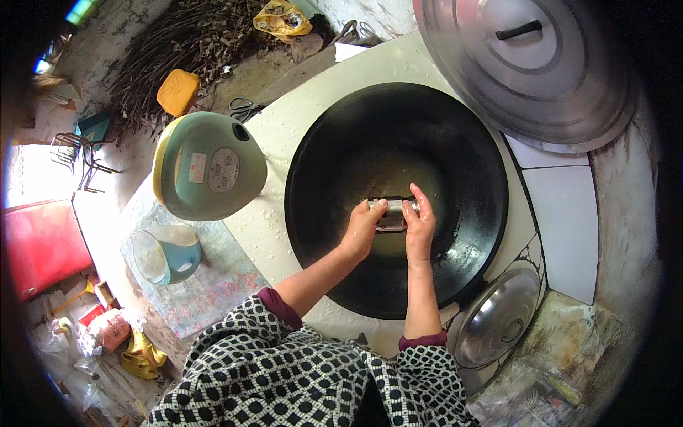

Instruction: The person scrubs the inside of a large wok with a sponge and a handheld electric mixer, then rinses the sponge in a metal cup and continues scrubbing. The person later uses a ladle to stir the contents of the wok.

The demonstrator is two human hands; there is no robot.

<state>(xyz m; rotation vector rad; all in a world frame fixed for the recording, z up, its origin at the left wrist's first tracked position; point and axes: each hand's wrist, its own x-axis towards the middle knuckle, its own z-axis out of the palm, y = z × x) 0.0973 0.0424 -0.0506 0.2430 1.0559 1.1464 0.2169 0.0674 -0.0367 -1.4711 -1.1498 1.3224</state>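
Both of my hands are over a large black wok set into a pale stove top, with yellowish liquid in its bottom. Between them lies a silvery cylindrical container, held sideways. My left hand grips its left end, thumb on top. My right hand holds the right end between thumb and fingers, with one finger stretched out. The fingers look wet. What is inside the cylinder cannot be seen.
A large metal lid leans at the upper right; a smaller metal lid rests at the lower right. On the left are a green plastic vessel with labels, a see-through bowl and scissors. Brushwood lies beyond.
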